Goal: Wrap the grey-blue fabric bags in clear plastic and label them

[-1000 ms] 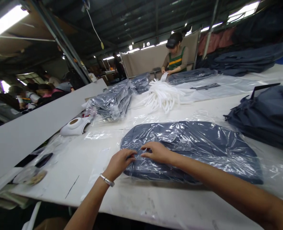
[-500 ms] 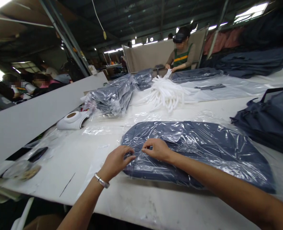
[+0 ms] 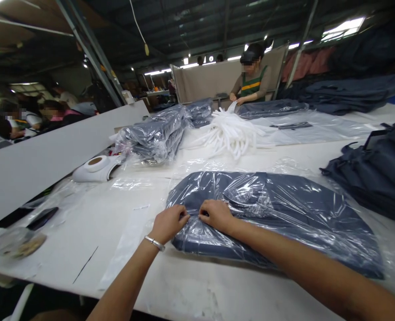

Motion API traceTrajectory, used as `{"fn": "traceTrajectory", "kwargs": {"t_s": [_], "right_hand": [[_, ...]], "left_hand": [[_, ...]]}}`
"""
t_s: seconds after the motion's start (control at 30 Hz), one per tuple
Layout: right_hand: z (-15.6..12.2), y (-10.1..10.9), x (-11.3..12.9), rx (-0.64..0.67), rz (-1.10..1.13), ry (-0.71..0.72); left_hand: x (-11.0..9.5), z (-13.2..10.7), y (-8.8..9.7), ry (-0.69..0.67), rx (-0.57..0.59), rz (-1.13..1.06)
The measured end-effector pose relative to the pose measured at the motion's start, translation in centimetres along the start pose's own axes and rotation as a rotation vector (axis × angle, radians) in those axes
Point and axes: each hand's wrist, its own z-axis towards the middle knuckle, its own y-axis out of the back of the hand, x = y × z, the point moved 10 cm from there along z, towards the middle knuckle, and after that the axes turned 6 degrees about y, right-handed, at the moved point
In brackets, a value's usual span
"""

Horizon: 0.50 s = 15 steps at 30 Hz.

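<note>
A dark blue fabric bag (image 3: 294, 196) lies flat in front of me inside a clear plastic bag (image 3: 251, 194), which is creased and shiny. My left hand (image 3: 169, 223) is at its left end, fingers closed in a pinch on the plastic. Close beside it, my right hand (image 3: 217, 215) pinches the plastic too, its forearm reaching across the wrapped bag. A small gap separates the two hands. The exact fold between the fingertips is too small to make out. A silver bracelet (image 3: 155, 243) circles my left wrist.
Wrapped dark bags (image 3: 150, 133) are piled at the back left, beside a heap of white strips (image 3: 232, 133). Unwrapped dark bags (image 3: 381, 165) are stacked at right. A white roll (image 3: 95, 167) and a phone-like dark object (image 3: 43, 218) lie left. Across the table works another person (image 3: 253, 82).
Both hands have closed their fingers and come down onto the plastic at the left end. The plastic over the bag's middle has shifted its creases. The view has moved slightly.
</note>
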Motion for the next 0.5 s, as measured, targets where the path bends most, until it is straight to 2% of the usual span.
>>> {"fn": "traceTrajectory", "kwargs": {"t_s": [0.17, 0.33, 0.4, 0.5], "right_hand": [[0.2, -0.3, -0.5, -0.024, -0.059, -0.086], [1.0, -0.6, -0.8, 0.002, -0.057, -0.061], [1.0, 0.3, -0.6, 0.002, -0.04, -0.04], [-0.6, 3.0, 0.8, -0.035, 0.001, 0.004]], "left_hand": [[0.6, 0.5, -0.8, 0.027, 0.001, 0.009], [0.8, 0.4, -1.0, 0.047, -0.006, 0.018], [0.7, 0.4, -0.9, 0.048, -0.011, 0.029], [0.4, 0.4, -0.5, 0.031, -0.015, 0.041]]}}
